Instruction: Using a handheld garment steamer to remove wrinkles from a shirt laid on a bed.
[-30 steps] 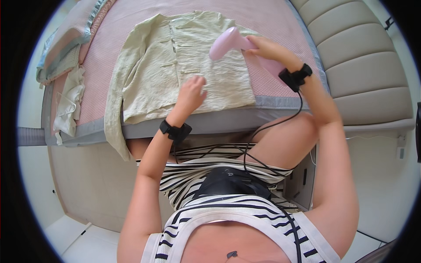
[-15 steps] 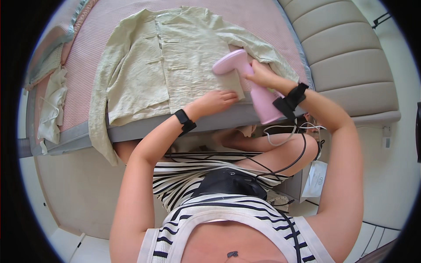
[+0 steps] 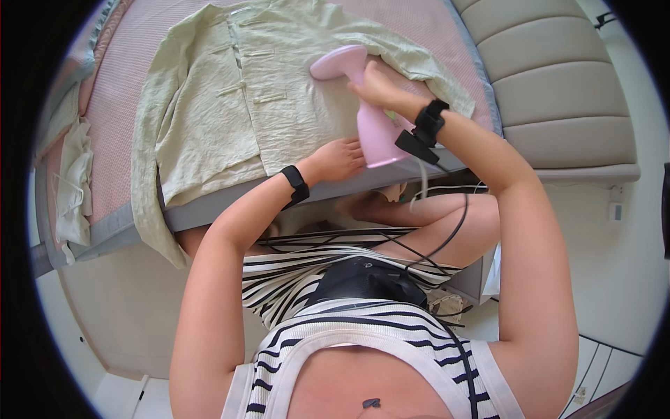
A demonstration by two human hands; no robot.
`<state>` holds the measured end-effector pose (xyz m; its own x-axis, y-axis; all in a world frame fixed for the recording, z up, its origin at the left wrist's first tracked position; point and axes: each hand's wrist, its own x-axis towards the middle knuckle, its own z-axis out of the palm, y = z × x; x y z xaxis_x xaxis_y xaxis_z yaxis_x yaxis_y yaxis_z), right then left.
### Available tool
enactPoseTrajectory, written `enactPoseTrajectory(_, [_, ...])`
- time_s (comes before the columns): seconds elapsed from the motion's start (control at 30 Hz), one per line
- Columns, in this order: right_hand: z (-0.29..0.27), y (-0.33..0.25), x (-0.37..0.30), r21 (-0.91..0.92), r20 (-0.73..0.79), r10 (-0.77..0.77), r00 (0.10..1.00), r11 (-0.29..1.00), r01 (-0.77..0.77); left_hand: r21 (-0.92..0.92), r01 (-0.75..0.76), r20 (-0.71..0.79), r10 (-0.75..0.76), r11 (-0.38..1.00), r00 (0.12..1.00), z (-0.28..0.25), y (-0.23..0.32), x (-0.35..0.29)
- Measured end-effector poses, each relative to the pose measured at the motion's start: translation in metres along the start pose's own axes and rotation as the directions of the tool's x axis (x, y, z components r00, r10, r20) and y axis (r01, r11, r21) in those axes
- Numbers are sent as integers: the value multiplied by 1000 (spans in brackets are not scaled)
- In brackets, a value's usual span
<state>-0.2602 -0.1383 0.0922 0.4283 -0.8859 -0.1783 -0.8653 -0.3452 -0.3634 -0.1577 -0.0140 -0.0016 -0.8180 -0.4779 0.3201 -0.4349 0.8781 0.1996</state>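
A pale green long-sleeved jacket (image 3: pixel 286 105) with knotted fasteners lies spread on the pink quilted bed cover (image 3: pixel 115 112). My right hand (image 3: pixel 380 87) is closed around the handle of a pink handheld garment steamer (image 3: pixel 380 136). The wide flat head of the steamer is over the jacket's right front panel; whether it presses on the cloth I cannot tell. My left hand (image 3: pixel 338 159) lies flat, fingers stretched out, on the jacket's lower right hem, just left of the steamer's base. Below that base hangs a white cord (image 3: pixel 423 183).
A beige padded headboard (image 3: pixel 558 98) rises at the right. White cloth (image 3: pixel 75 181) lies on the bed's left edge. Black cables (image 3: pixel 447 246) run across my lap, near a black pouch (image 3: pixel 370 283). The jacket's left sleeve (image 3: pixel 157 234) hangs over the bed's grey side.
My right hand has carried the steamer away from me and somewhat left over the jacket. My left hand stays flat near the hem. The whole view has shifted slightly.
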Motion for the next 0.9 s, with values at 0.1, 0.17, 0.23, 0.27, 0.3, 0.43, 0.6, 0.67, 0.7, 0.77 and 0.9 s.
enactPoseTrajectory(0.1, [10, -7, 20, 55, -11, 77, 997, 996, -77, -21, 58, 367, -46, 998, 929, -3, -2, 1])
enactPoseTrajectory(0.17, [-2, -20, 32, 34, 65, 97, 993, 994, -99, -82, 61, 40, -58, 995, 998, 18, -6, -11])
enactPoseTrajectory(0.23, [-6, -14, 46, 4, 129, 138, 982, 990, -139, -39, 25, -25, -26, 999, 999, 17, -5, -7])
enactPoseTrajectory(0.27, [-3, -13, 54, 16, 95, 168, 981, 985, -170, 11, -3, -88, 4, 1000, 996, 17, -4, -5])
enactPoseTrajectory(0.3, [-3, -11, 65, 31, 58, 195, 979, 980, -197, 13, -3, -87, 4, 1000, 996, 17, -5, -5])
enactPoseTrajectory(0.43, [-2, -14, 97, 66, 14, 275, 961, 959, -276, -5, 25, -40, -25, 1000, 999, 18, -3, -5])
enactPoseTrajectory(0.6, [-39, 44, 119, 412, 164, 68, 984, 902, -131, -30, -35, -107, 32, 999, 994, 19, -7, 6])
enactPoseTrajectory(0.67, [-44, 40, 101, 546, 149, 112, 982, 819, -176, -30, -2, -22, 1, 1000, 1000, 14, -1, -2])
enactPoseTrajectory(0.7, [-61, 12, 81, 664, 161, 127, 979, 720, -203, -15, 37, -17, -37, 999, 999, 9, -2, -12])
enactPoseTrajectory(0.77, [-105, 24, 54, 778, 234, -17, 972, 603, -177, -110, -25, -36, 22, 994, 999, -1, -3, -5])
enactPoseTrajectory(0.9, [-149, 20, -12, 844, 161, 26, 987, 514, -151, -68, -15, -21, 14, 998, 1000, -43, 6, -15])
